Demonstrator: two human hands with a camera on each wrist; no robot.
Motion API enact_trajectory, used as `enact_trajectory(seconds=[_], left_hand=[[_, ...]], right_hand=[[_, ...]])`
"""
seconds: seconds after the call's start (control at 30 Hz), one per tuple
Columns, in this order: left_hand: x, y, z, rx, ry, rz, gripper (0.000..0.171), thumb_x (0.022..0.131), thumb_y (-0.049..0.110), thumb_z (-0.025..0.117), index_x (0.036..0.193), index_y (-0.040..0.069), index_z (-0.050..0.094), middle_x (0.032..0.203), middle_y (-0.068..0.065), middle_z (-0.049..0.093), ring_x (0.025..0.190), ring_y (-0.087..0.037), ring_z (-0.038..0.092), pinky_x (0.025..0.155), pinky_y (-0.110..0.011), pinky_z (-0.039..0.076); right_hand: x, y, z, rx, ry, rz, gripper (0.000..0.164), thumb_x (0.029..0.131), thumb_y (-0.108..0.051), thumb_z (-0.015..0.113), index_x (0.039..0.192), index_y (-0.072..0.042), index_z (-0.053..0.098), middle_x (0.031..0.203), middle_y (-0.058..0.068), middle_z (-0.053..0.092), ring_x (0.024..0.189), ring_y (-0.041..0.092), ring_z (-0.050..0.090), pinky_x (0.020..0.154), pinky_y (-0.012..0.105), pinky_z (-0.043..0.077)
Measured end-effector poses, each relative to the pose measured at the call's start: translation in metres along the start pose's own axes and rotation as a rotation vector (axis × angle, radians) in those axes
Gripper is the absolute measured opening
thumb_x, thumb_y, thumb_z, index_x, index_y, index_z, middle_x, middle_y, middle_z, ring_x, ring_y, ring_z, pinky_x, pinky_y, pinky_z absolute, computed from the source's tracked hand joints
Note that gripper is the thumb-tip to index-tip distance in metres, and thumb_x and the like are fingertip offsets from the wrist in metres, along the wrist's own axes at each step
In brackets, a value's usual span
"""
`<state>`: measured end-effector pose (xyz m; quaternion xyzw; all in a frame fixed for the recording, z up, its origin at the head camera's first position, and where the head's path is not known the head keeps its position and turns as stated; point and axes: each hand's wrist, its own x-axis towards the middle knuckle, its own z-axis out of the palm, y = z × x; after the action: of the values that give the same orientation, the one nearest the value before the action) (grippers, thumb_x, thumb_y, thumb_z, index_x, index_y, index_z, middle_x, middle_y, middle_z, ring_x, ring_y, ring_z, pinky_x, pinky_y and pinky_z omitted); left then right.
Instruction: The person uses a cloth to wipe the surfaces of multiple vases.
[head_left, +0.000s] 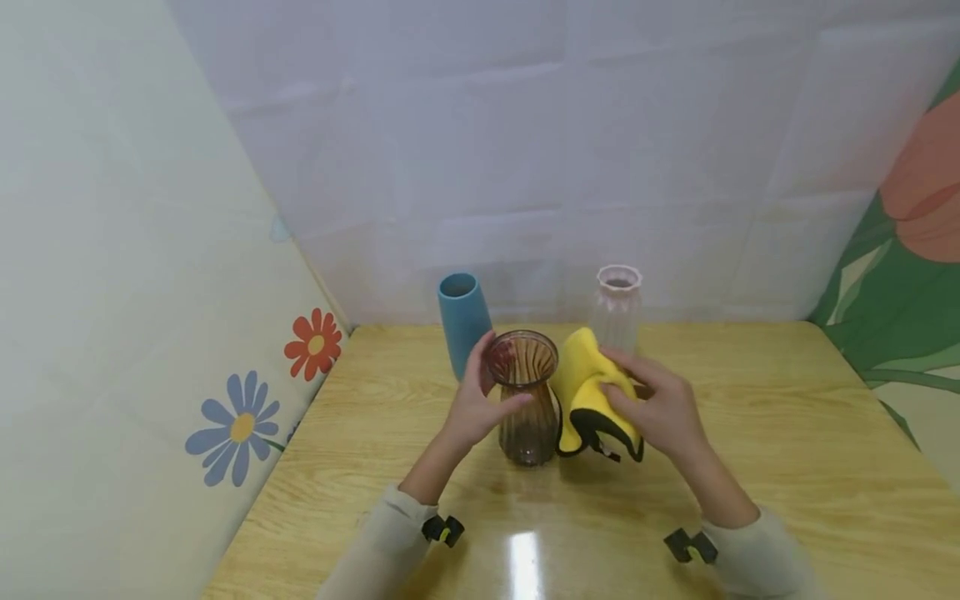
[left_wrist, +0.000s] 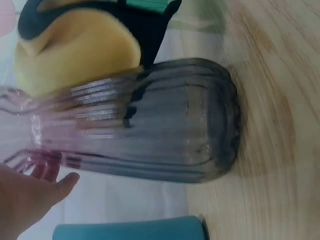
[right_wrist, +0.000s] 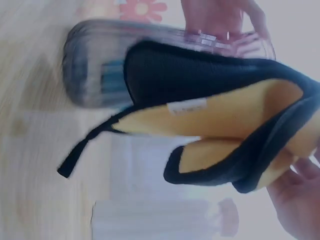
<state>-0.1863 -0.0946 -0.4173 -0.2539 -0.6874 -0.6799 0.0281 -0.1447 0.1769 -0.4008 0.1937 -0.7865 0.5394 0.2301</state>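
Backdrop: on my head feed a creased white sheet hangs behind everything
Table: I have a light wood top under the work
Glass vase: the ribbed brown vase is over the table, roughly upright, mouth up, between the two hands; I see the cloth through its clear wall on the left wrist feed, and I cannot tell whether its base touches the wood
Blue vase: this one stands behind the left hand; its mouth is dark, so I cannot read what is inside
Pale vase: it stands behind the cloth, its mouth dark to me too
Yellow cloth: black-edged and folded, just beside the glass vase's right side
Right hand: I see it pinching the cloth between thumb and fingers
Left hand: it is curled round the glass vase's neck
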Motion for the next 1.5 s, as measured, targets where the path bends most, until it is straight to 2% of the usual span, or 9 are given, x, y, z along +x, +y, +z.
enact_trajectory(seconds=[0.07,0.23,0.47,0.73,0.97,1.17,1.3,1.4,1.5], left_hand=[[0.001,0.001,0.003,0.014,0.029,-0.008,0.112,0.08,0.03,0.089,0.16,0.007,0.014,0.156,-0.02,0.036,0.142,-0.036,0.041,0.117,-0.053,0.033],[0.002,0.0,0.005,0.054,0.078,-0.028,0.103,0.081,0.015,0.087,0.158,0.007,0.02,0.153,-0.017,0.04,0.138,-0.032,0.046,0.114,-0.049,0.039],[0.003,0.001,0.003,0.122,0.033,-0.016,0.097,0.081,0.021,0.088,0.156,0.009,0.027,0.149,-0.016,0.046,0.134,-0.032,0.051,0.109,-0.048,0.044],[0.006,0.001,0.001,0.14,-0.01,-0.028,0.096,0.082,0.024,0.087,0.156,0.012,0.027,0.147,-0.016,0.047,0.131,-0.032,0.053,0.106,-0.051,0.047],[0.005,0.001,0.0,0.151,-0.024,-0.049,0.095,0.083,0.027,0.085,0.156,0.016,0.026,0.149,-0.016,0.045,0.133,-0.034,0.051,0.106,-0.055,0.046],[0.004,0.001,-0.001,0.141,-0.027,-0.051,0.094,0.084,0.025,0.085,0.156,0.017,0.026,0.148,-0.016,0.045,0.132,-0.034,0.051,0.106,-0.054,0.046],[0.003,0.002,-0.001,0.134,-0.031,-0.051,0.095,0.084,0.026,0.084,0.157,0.017,0.025,0.149,-0.016,0.044,0.133,-0.034,0.051,0.107,-0.054,0.045],[0.003,0.001,-0.001,0.131,-0.034,-0.048,0.095,0.084,0.025,0.084,0.157,0.017,0.024,0.149,-0.016,0.043,0.133,-0.034,0.05,0.107,-0.055,0.045],[0.004,0.001,-0.002,0.133,-0.04,-0.043,0.095,0.084,0.025,0.084,0.157,0.018,0.024,0.149,-0.016,0.043,0.133,-0.034,0.051,0.107,-0.054,0.046]], right_hand=[[0.004,-0.004,0.008,0.047,0.027,-0.006,0.046,0.084,0.006,0.076,0.128,-0.007,0.07,0.125,0.015,0.069,0.098,0.003,0.065,0.072,0.024,0.06],[0.008,-0.004,0.028,0.083,0.022,-0.043,0.049,0.083,0.007,0.077,0.129,-0.007,0.069,0.13,0.013,0.067,0.1,0.014,0.067,0.072,0.027,0.061],[0.005,0.004,0.044,0.1,0.019,-0.055,0.05,0.084,0.007,0.076,0.132,-0.005,0.067,0.134,0.016,0.065,0.099,0.032,0.069,0.069,0.027,0.061],[0.0,0.004,0.049,0.142,0.02,0.017,0.049,0.086,0.004,0.076,0.133,-0.006,0.066,0.127,0.018,0.067,0.095,0.022,0.07,0.069,0.028,0.061],[-0.007,0.003,0.052,0.159,0.019,0.103,0.049,0.087,0.001,0.077,0.134,-0.006,0.065,0.127,0.019,0.067,0.098,0.028,0.071,0.072,0.029,0.061],[-0.013,0.006,0.057,0.156,-0.001,0.11,0.047,0.088,-0.003,0.077,0.133,-0.005,0.065,0.124,0.018,0.069,0.093,0.024,0.07,0.069,0.028,0.061],[-0.018,0.012,0.061,0.076,-0.029,0.035,0.048,0.086,0.0,0.078,0.132,-0.003,0.066,0.125,0.017,0.069,0.094,0.031,0.071,0.067,0.025,0.06],[-0.021,0.018,0.064,-0.046,-0.021,-0.092,0.048,0.081,0.003,0.081,0.127,0.0,0.068,0.126,0.019,0.068,0.095,0.034,0.071,0.064,0.023,0.06],[-0.022,0.023,0.066,-0.164,0.002,-0.228,0.047,0.075,0.005,0.083,0.121,0.002,0.071,0.123,0.021,0.069,0.098,0.037,0.071,0.068,0.028,0.061]])
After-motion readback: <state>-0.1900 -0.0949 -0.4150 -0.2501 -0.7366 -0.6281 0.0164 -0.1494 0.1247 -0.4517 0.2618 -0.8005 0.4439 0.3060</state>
